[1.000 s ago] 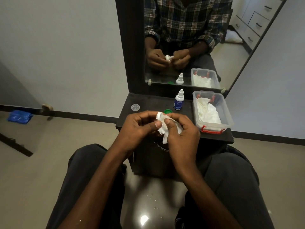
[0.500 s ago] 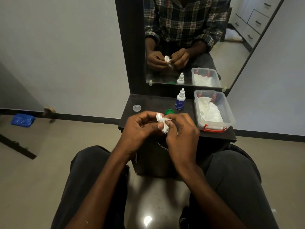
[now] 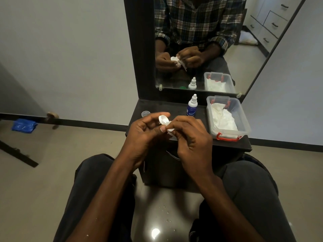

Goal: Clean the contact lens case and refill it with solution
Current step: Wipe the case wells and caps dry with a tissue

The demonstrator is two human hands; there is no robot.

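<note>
My left hand (image 3: 146, 133) holds a white contact lens case (image 3: 163, 119) above the front of the dark shelf (image 3: 227, 145); one round well shows above my fingers. My right hand (image 3: 190, 137) pinches a piece of white tissue (image 3: 170, 130) against the case's other well, which is hidden. A small solution bottle (image 3: 192, 106), blue-labelled with a white nozzle, stands on the shelf behind my hands. A clear bottle cap (image 3: 145, 113) lies at the shelf's left end.
A clear plastic box (image 3: 243, 119) with red latches holds white tissues at the shelf's right. A mirror (image 3: 244, 58) above the shelf reflects my hands. My knees flank the shelf's base. A blue cloth (image 3: 24, 125) lies on the floor, far left.
The tissue that covered the case is now bunched under my right fingers, and one open well of the case has come into sight. Both hands stay in front of the shelf.
</note>
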